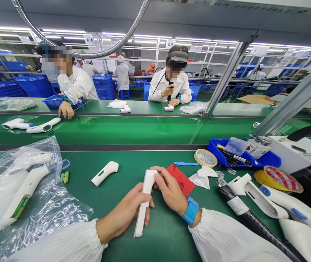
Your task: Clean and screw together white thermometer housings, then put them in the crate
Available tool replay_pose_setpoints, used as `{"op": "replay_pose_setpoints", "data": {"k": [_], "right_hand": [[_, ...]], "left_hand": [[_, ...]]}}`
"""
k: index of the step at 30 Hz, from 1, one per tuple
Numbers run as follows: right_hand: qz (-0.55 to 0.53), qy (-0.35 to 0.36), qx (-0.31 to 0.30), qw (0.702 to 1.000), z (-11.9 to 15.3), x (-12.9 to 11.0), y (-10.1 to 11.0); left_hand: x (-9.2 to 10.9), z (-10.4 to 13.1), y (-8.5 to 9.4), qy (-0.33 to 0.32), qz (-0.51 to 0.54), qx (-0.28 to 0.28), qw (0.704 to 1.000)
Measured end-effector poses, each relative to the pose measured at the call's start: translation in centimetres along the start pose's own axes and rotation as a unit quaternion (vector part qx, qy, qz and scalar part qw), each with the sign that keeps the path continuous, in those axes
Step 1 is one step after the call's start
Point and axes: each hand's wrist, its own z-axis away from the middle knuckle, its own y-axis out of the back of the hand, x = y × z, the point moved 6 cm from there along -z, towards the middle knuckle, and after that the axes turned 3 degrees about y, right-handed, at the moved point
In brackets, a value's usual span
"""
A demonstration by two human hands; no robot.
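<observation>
Between my hands is a white plastic thermometer housing, tilted with its bent head up and away from me. My left hand wraps round its lower handle, thumb on top. At the bent upper end, my right hand pinches the housing between thumb and fingers; a blue wrist band circles that wrist. A separate white housing piece lies on the green mat to the left. A red card rests just beyond my right hand, with torn white paper beside it.
At left, a clear plastic bag holds several white thermometer bodies, with a green battery near it. On the right are a blue tray, tape rolls, an electric screwdriver and more housings. Across the green conveyor, two people work.
</observation>
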Motion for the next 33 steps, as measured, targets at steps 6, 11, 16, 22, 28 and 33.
{"op": "replay_pose_setpoints", "data": {"k": [6, 11, 16, 22, 28, 33], "right_hand": [[0.004, 0.010, -0.008, 1.000, 0.1, -0.1, 0.0], [0.021, 0.018, -0.001, 1.000, 0.0, -0.3, 0.0], [0.058, 0.005, 0.016, 0.998, 0.8, -1.9, 1.0], [0.157, -0.014, 0.040, 0.987, 6.7, -5.8, 5.7], [0.437, -0.059, 0.168, 0.882, 14.9, -6.9, 16.0], [0.564, -0.058, 0.136, 0.813, 17.5, -4.8, 19.3]], "left_hand": [[-0.2, -0.2, 0.1, 0.001, 0.007, 0.008, 1.000], [-0.1, -0.1, 0.0, -0.005, -0.012, 0.026, 1.000], [0.0, 0.2, 0.0, 0.000, -0.010, 0.048, 0.999], [-0.1, 0.4, 0.2, 0.043, 0.004, 0.075, 0.996], [0.0, 0.3, 0.2, 0.036, 0.002, 0.037, 0.999], [0.2, 0.3, -0.1, 0.010, -0.002, 0.018, 1.000]]}}
